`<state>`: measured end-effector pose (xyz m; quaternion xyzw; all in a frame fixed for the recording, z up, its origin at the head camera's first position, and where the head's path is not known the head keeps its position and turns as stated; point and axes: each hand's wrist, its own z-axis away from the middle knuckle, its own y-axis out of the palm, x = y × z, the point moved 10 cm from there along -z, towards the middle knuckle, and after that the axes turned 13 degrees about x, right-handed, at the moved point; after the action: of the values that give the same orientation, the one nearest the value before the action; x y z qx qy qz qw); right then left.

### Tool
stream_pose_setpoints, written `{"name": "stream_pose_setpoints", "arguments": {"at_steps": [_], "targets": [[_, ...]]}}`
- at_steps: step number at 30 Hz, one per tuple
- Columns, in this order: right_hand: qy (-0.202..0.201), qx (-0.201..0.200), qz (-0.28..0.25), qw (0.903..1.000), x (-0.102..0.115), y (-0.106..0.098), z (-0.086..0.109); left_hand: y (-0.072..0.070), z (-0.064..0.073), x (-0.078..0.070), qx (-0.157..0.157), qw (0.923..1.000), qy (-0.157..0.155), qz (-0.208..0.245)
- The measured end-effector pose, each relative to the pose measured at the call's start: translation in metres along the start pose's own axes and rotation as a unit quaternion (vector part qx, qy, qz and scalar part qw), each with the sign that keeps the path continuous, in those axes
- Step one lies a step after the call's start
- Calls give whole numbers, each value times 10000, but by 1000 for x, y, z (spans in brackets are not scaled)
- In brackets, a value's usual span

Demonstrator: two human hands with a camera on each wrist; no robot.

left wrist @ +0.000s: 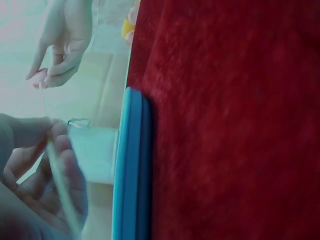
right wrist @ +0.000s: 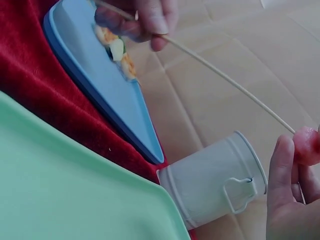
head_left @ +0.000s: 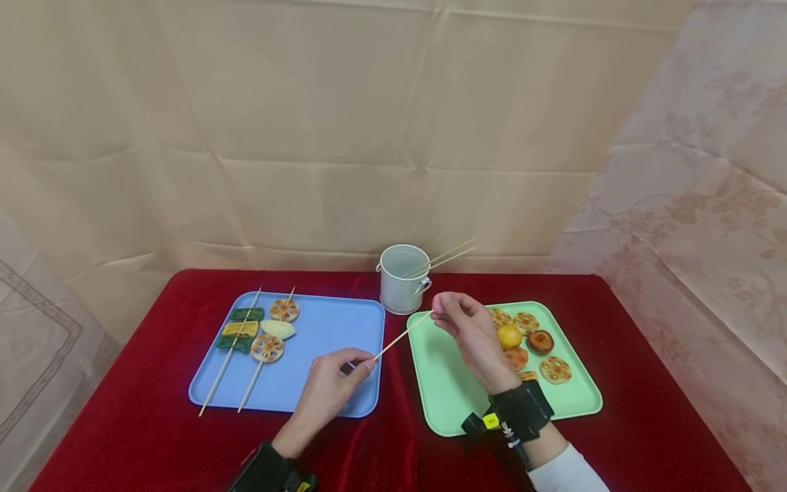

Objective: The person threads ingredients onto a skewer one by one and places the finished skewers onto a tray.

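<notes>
My left hand (head_left: 332, 383) pinches a thin wooden skewer (head_left: 402, 335) between thumb and fingers, over the right part of the blue tray. The skewer slants up to the right, its far end meeting a round pink food piece (right wrist: 306, 145). Between thumb and fingertips, my right hand (head_left: 476, 338) holds this piece above the green tray's upper left part. Whether the tip has gone through it cannot be told. On the green tray (head_left: 439, 403) lie lotus root slices (head_left: 555, 370), a yellow ball (head_left: 509, 337), a brown mushroom-like piece (head_left: 540, 342) and an orange piece (head_left: 516, 358).
The blue tray (head_left: 332, 314) bears two loaded skewers: one with green pieces and a yellow block (head_left: 240, 329), another with lotus root slices and a pale wedge (head_left: 278, 329). Behind the trays stands a white bucket (head_left: 402, 290) with bare skewers (head_left: 453, 255). Red cloth (head_left: 639, 410) covers the table.
</notes>
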<state>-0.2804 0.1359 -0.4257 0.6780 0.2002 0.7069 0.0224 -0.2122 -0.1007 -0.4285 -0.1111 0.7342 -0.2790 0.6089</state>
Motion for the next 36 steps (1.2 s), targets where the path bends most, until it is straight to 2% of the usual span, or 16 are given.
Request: {"name": "stream_pose_setpoints", "arguments": {"at_steps": [6, 10, 14, 18, 27, 32, 36], "targets": [[-36, -226, 779, 9967, 2, 1, -2, 6, 1, 0, -207, 9992, 13, 349], [-5, -159, 1259, 9919, -2, 5, -5, 9, 2, 3, -308, 9982, -87, 502], [-9, 12, 1529, 9882, -4, 13, -5, 13, 1, 5, -175, 9966, -325, 741], [74, 260, 1699, 9851, -6, 23, -4, 19, -1, 10, 102, 9913, -582, 1175], [461, 542, 2167, 9737, -18, 32, 2, 28, -6, 14, 404, 9767, -804, 1947], [378, 739, 2398, 9673, -21, 41, 4, 30, -8, 15, 439, 9715, -944, 2127], [352, 847, 2594, 9614, -23, 46, 4, 29, -8, 12, 385, 9696, -923, 2236]]}}
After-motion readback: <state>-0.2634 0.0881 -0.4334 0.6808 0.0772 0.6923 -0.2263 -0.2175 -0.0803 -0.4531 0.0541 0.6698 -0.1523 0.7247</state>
